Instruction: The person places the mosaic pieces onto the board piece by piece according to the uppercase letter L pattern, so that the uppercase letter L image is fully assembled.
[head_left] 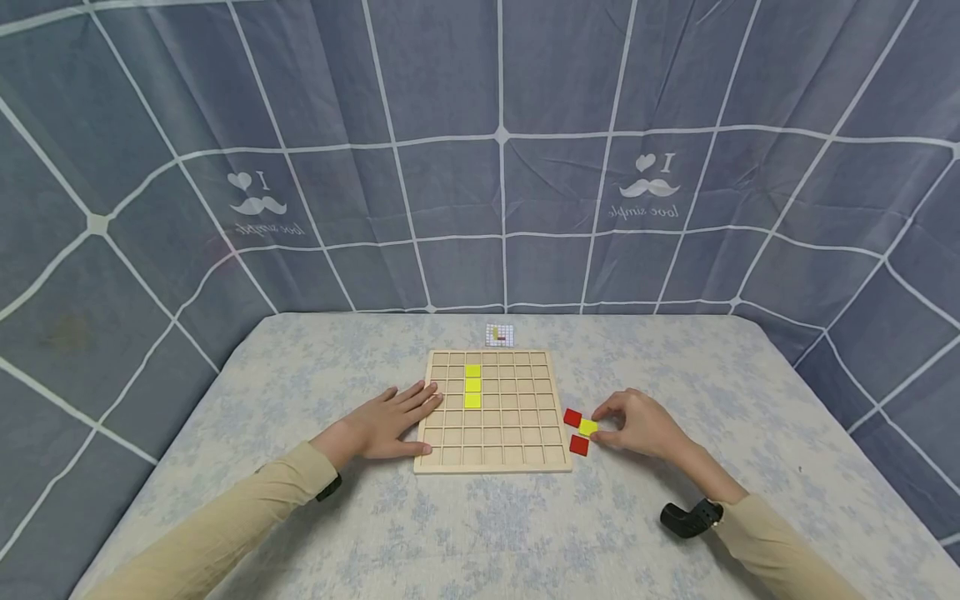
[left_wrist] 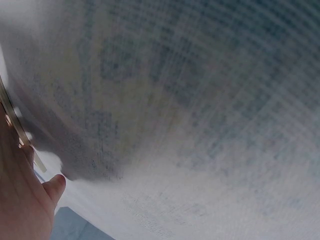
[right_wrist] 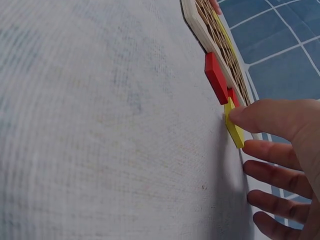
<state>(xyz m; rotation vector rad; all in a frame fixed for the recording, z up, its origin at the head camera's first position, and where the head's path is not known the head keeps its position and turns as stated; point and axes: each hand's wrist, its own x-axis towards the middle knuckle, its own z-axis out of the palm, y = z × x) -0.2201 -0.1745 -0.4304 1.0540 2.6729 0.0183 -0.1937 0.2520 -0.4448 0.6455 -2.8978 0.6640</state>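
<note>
A wooden grid board (head_left: pixel 495 468) lies flat on the table, with three yellow tiles (head_left: pixel 472 386) lined up in one of its columns. My left hand (head_left: pixel 386 423) rests with fingers spread at the board's left edge, fingertips over the rim. The left wrist view catches only part of that hand (left_wrist: pixel 25 192) and a strip of the board. Right of the board, my right hand (head_left: pixel 641 423) pinches a loose yellow tile (head_left: pixel 588 427) between thumb and index finger. Two red tiles, one above (head_left: pixel 572 417) and one below (head_left: pixel 579 446), lie close beside it. In the right wrist view the thumb (right_wrist: pixel 260 116) covers part of the yellow tile (right_wrist: pixel 234 131).
A small printed grid card (head_left: pixel 499 336) with coloured squares lies behind the board. Pale flowered cloth (head_left: pixel 360 533) covers the table. A blue-grey checked curtain (head_left: pixel 555 192) hangs behind and at both sides. A black band (head_left: pixel 692 518) is on the right wrist.
</note>
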